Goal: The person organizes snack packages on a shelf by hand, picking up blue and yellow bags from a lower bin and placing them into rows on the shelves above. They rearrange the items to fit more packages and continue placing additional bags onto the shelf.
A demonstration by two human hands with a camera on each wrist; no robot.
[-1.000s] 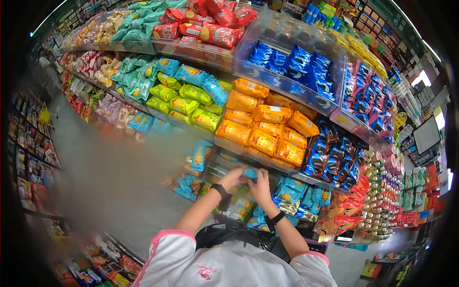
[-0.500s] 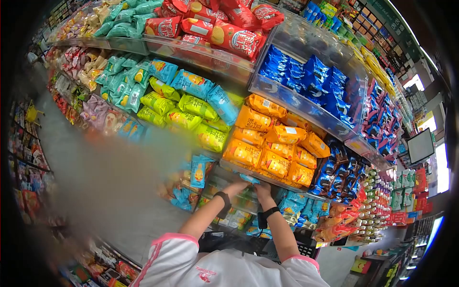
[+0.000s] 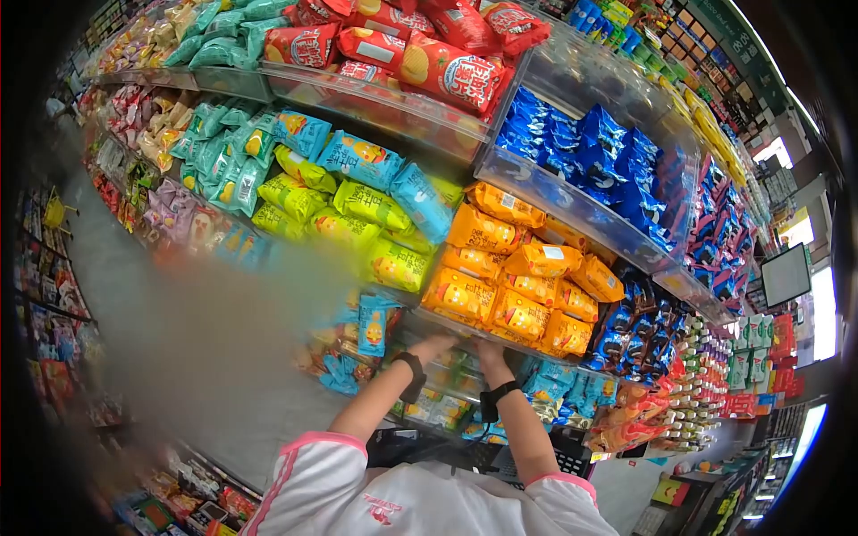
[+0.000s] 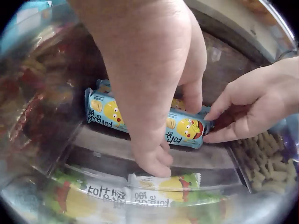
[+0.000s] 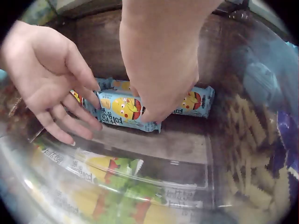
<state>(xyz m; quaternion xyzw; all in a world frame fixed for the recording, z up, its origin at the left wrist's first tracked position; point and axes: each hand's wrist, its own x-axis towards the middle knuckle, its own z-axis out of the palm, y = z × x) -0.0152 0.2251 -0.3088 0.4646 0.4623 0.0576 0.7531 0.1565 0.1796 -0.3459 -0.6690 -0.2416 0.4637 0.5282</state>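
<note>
Both hands reach into a low clear bin beneath the orange packets. Blue snack packets (image 4: 105, 108) with a yellow cartoon face lie there in a row. My left hand (image 3: 436, 346) is at the row's left part, and in the right wrist view the same left hand (image 5: 56, 79) shows its palm with fingers spread beside the packet ends. From the other side, my right hand (image 4: 261, 100) pinches the end of a blue packet (image 5: 122, 109) between thumb and fingers. The head view hides most fingers under the shelf edge.
Above the hands, orange packets (image 3: 518, 313) fill a tray with a clear front lip. Green packets (image 3: 398, 266) sit to its left, dark blue packets (image 3: 626, 330) to its right. White-yellow packets (image 4: 161, 189) show through the bin's clear front wall (image 5: 140, 179). A divider separates pale loose packets (image 5: 254, 172).
Both hands, with a blue packet between them, have moved forward and down into the bin under the orange tray. The left hand's fingers now show spread. The head view has shifted closer to the shelf.
</note>
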